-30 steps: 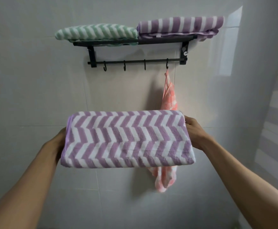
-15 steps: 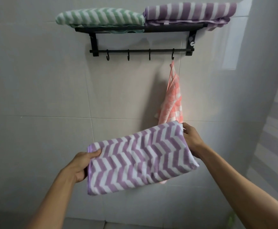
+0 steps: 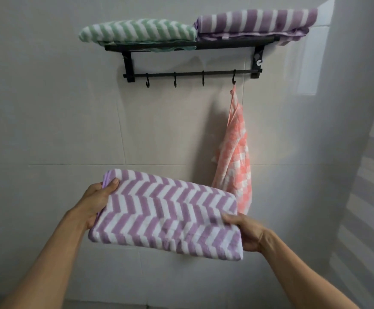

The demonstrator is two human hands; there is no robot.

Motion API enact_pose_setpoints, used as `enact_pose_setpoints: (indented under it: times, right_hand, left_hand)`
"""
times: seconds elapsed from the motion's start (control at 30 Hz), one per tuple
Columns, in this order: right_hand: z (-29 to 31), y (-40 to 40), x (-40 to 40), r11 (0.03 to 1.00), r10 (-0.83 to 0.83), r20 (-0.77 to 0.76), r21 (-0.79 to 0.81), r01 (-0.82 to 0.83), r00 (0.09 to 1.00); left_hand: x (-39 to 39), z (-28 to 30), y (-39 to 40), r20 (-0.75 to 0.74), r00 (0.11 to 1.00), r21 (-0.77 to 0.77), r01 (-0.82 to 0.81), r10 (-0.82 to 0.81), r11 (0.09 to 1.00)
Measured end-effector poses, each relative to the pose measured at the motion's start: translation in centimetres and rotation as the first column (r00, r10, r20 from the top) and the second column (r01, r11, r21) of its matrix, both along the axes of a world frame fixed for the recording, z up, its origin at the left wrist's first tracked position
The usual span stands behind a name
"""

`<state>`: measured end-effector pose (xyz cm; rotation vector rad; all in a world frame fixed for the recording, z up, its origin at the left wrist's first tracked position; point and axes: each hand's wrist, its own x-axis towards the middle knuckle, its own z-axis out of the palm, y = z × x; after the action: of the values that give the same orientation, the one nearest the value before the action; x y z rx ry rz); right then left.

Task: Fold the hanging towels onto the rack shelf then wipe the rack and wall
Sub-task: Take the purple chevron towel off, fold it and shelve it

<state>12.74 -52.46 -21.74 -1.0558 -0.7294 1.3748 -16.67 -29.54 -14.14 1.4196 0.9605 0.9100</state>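
The folded towel [image 3: 166,214] held in front carries purple and white chevron stripes, with a plain lilac edge showing at its upper left corner. On the black rack [image 3: 192,46], the left towel [image 3: 137,30] is mint green and white in the same chevron pattern, and the right one [image 3: 257,21] is purple and white (here the visible face reads as straight bands rather than zigzags). The cloth [image 3: 235,161] hanging from the rightmost black hook [image 3: 233,79] is a coral-pink and white check with a pink border. The wall [image 3: 59,112] is pale grey-beige tile with thin light grout lines.
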Motion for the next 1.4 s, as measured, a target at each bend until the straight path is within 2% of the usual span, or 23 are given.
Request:
enact_pose_setpoints:
  times: [0.07, 0.2, 0.27, 0.37, 0.47, 0.5, 0.53, 0.57, 0.6, 0.63, 0.7, 0.73, 0.87, 0.97, 1.03, 1.23, 1.3, 1.4]
  right_hand:
    - [0.7, 1.0, -0.5, 0.999, 0.005, 0.125, -0.038, 0.0, 0.992]
    - [1.8, 3.2, -1.3, 0.993, -0.059, 0.155, -0.088, 0.073, 0.986]
    - [2.5, 4.1, -2.8, 0.987, -0.129, 0.203, -0.072, 0.146, 0.971]
    - [2.9, 5.0, -5.4, 0.947, -0.303, 0.355, 0.004, 0.322, 0.884]
    - [2.3, 5.9, -7.5, 0.906, -0.394, 0.517, 0.077, 0.417, 0.76]
    - [2.2, 6.0, -7.8, 0.897, -0.413, 0.537, 0.1, 0.431, 0.735]
    - [2.4, 5.9, -8.0, 0.882, -0.444, 0.551, 0.128, 0.455, 0.707]
    - [2.8, 5.7, -8.1, 0.863, -0.479, 0.551, 0.151, 0.482, 0.684]
    - [3.2, 5.5, -8.1, 0.843, -0.513, 0.54, 0.17, 0.51, 0.667]
    - [3.7, 5.3, -7.9, 0.826, -0.541, 0.536, 0.191, 0.531, 0.648]
    - [4.7, 4.3, -7.8, 0.809, -0.566, 0.541, 0.219, 0.546, 0.622]
    - [5.0, 3.8, -7.9, 0.807, -0.566, 0.55, 0.219, 0.548, 0.614]
    - [6.6, 2.0, -9.1, 0.777, -0.604, 0.582, 0.275, 0.566, 0.545]
    - [8.6, 0.8, -9.6, 0.751, -0.637, 0.591, 0.331, 0.571, 0.495]
    - [10.2, -0.6, -9.7, 0.748, -0.643, 0.603, 0.361, 0.557, 0.472]
    - [14.8, -4.9, -10.3, 0.703, -0.689, 0.59, 0.404, 0.585, 0.42]
    - [16.2, -6.0, -10.7, 0.654, -0.723, 0.59, 0.417, 0.631, 0.359]
    - [18.2, -8.0, -11.4, 0.58, -0.774, 0.58, 0.492, 0.65, 0.252]
  left_hand:
    - [-1.3, -0.1, 0.7, -0.011, 1.0, 0.023, 0.01, -0.01, 1.0]
    - [-3.4, 0.1, 2.8, -0.029, 0.999, 0.172, -0.02, 0.026, 0.985]
    - [-4.1, -0.2, 4.2, -0.111, 0.991, 0.263, -0.043, 0.075, 0.964]
    - [-4.5, -1.9, 5.4, -0.185, 0.967, 0.342, -0.105, 0.176, 0.934]
    - [-4.2, -3.0, 5.8, -0.164, 0.928, 0.397, -0.248, 0.334, 0.884]
    - [-4.3, -2.7, 5.8, -0.139, 0.924, 0.383, -0.281, 0.355, 0.88]
    - [-4.4, -2.2, 5.6, -0.094, 0.941, 0.305, -0.284, 0.325, 0.909]
    - [-4.8, -1.7, 5.3, -0.031, 0.975, 0.16, -0.214, 0.222, 0.964]
    - [-5.4, -1.3, 5.1, 0.045, 0.996, 0.009, -0.077, 0.076, 0.997]
    - [-6.1, -1.2, 4.7, 0.078, 0.995, -0.095, 0.065, -0.058, 0.993]
    - [-6.7, -2.4, 3.7, 0.054, 0.979, -0.142, 0.205, -0.199, 0.969]
    - [-6.6, -3.3, 3.3, 0.02, 0.984, -0.121, 0.18, -0.179, 0.976]
    - [-5.4, -3.2, 0.9, -0.055, 0.995, 0.069, -0.082, 0.086, 0.994]
    - [-5.1, 0.2, -1.2, -0.032, 0.968, 0.284, -0.231, 0.25, 0.93]
    - [-5.6, 2.8, -2.7, 0.004, 0.953, 0.405, -0.28, 0.304, 0.87]
    - [-7.3, 9.0, -7.2, 0.116, 0.924, 0.501, -0.371, 0.364, 0.782]
    - [-7.8, 10.3, -8.7, 0.144, 0.923, 0.509, -0.378, 0.357, 0.773]
    - [-9.4, 12.0, -10.4, 0.219, 0.959, 0.488, -0.265, 0.177, 0.832]
